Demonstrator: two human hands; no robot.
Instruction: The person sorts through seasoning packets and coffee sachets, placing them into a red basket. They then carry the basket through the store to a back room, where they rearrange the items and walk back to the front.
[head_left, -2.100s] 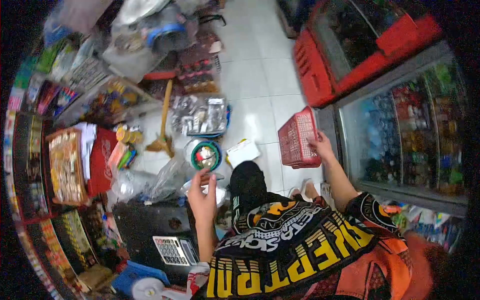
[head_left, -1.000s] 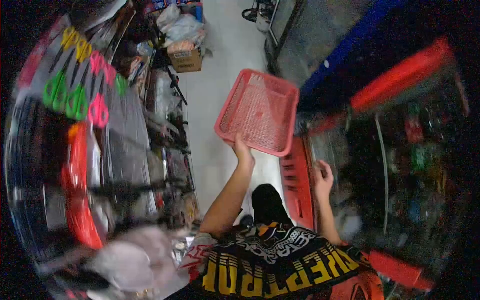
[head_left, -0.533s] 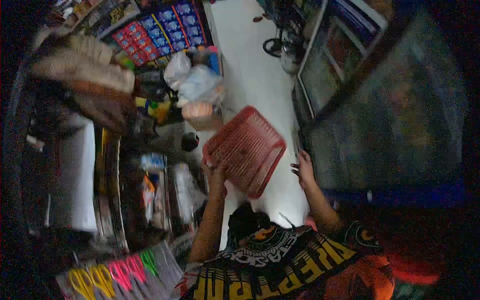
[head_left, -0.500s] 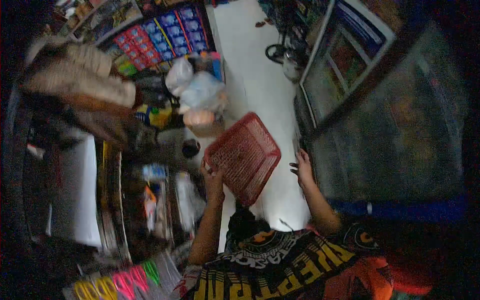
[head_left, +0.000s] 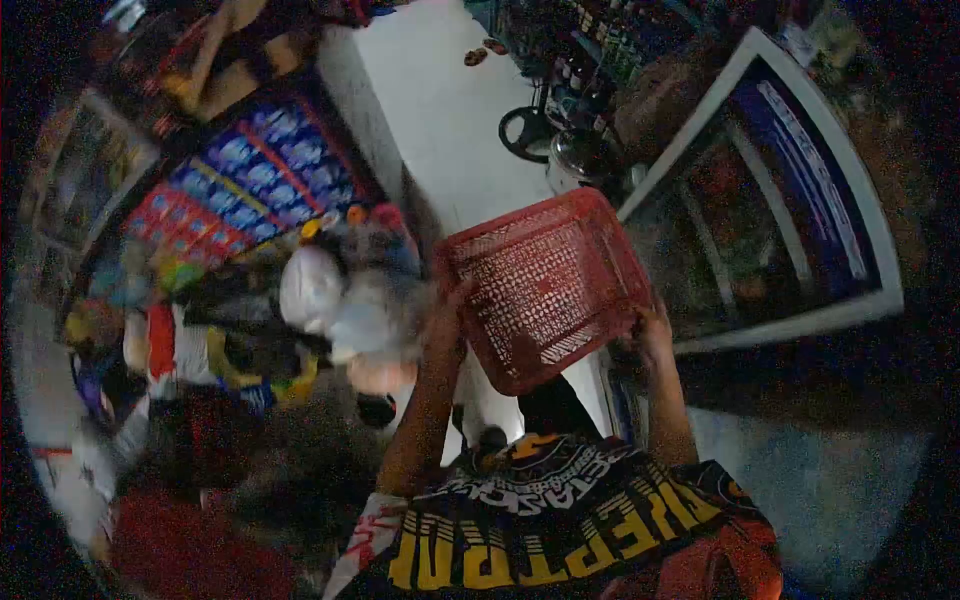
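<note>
A red perforated plastic basket is held up in front of my body, tilted, over the pale floor. My left hand grips its left side, blurred, with the fingers at the edge. On the right side, my right hand has its fingers wrapped round the lower right rim. Nothing shows inside the basket; light comes through its holes.
Blue and red packets hang in rows at the left, above white plastic bags. A white-framed glass case stands at the right. Beyond the basket are a round metal pot and sandals on the floor.
My right hand has moved from open air onto the basket's right side. The basket has turned and shifted up and right. The camera view has swung round.
</note>
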